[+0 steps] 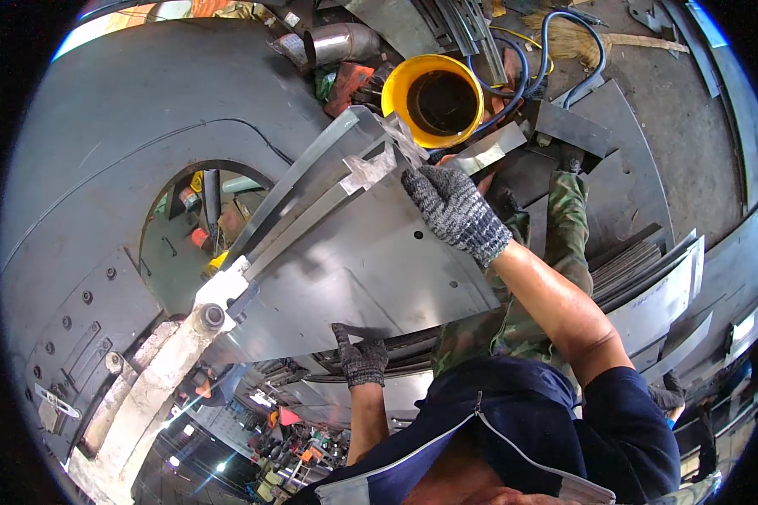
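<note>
A wide grey metal sheet (354, 278) with a few small holes lies before me, its far side against the long metal bars (303, 185) of a machine. My right hand (459, 210), in a grey knitted glove, is closed on the sheet's right end, close to the end of the bars. At the near edge, my left hand (362, 358), in a similar glove, grips the sheet with one digit on top. Its other fingers are partly hidden under the edge. A worn white machine arm (156, 383) meets the left end of the bars.
The large grey machine body (168, 93) with a round opening fills the left. Beyond the bars stand a yellow bucket (390, 93) holding dark liquid and a metal pipe elbow (343, 44). A blue hose (546, 34) and a broom (564, 42) lie farther right. Stacked metal sheets (657, 286) stand at right.
</note>
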The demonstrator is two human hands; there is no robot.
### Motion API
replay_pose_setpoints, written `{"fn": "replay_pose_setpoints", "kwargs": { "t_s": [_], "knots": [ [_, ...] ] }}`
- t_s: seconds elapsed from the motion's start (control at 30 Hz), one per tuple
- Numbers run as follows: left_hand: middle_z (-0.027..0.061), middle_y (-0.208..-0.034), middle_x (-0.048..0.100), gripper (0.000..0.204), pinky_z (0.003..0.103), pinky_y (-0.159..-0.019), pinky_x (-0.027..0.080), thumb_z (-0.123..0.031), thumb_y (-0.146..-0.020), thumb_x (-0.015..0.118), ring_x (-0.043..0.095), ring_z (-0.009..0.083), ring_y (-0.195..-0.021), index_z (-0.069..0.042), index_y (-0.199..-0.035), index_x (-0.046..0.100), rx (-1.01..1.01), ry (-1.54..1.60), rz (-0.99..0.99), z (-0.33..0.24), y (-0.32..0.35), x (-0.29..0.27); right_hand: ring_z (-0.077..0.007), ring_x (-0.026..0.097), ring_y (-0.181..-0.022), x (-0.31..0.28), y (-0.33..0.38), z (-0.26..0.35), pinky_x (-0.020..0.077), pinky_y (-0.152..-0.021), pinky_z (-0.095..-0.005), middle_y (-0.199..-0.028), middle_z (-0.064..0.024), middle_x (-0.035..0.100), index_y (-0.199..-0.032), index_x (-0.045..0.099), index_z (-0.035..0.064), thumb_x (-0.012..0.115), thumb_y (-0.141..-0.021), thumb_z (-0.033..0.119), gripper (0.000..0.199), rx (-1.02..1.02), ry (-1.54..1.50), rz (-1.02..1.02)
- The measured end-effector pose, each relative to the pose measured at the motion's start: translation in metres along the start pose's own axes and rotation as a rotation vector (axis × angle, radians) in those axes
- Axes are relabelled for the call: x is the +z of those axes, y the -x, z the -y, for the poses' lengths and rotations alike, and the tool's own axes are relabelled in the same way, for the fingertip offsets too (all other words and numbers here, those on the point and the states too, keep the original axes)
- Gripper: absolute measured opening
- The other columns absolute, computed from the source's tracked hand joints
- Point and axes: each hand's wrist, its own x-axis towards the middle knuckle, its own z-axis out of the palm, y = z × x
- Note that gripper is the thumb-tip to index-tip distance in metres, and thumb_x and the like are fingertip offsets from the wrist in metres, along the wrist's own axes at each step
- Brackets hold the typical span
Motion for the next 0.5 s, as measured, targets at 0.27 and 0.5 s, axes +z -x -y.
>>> {"fn": "replay_pose_setpoints", "kwargs": {
  "t_s": [0.27,0.5],
  "knots": [
    [0.0103,-0.081,0.057,0.065,0.036,-0.073,0.053,-0.052,-0.065,0.077,0.059,0.0239,-0.075,0.000,-0.092,0.048,-0.041,0.002,0.060,-0.006,-0.019,-0.013,-0.0398,0.059,-0.076,0.000,-0.001,0.001,0.0457,-0.069,-0.0449,-0.080,-0.0245,0.062,-0.085,0.061,-0.0038,0.052,-0.091,0.022,0.028,-0.024,0.044,-0.037],
    [0.0092,-0.087,0.056,0.064,0.037,-0.075,0.053,-0.047,-0.065,0.080,0.056,0.0211,-0.077,-0.007,-0.102,0.047,-0.118,0.049,0.025,-0.006,-0.007,-0.004,-0.0405,0.058,-0.075,0.000,-0.002,-0.007,0.0453,-0.068,-0.0450,-0.079,-0.0257,0.060,-0.085,0.061,-0.0038,0.051,-0.091,0.024,0.030,-0.038,0.027,0.003]
  ]
}}
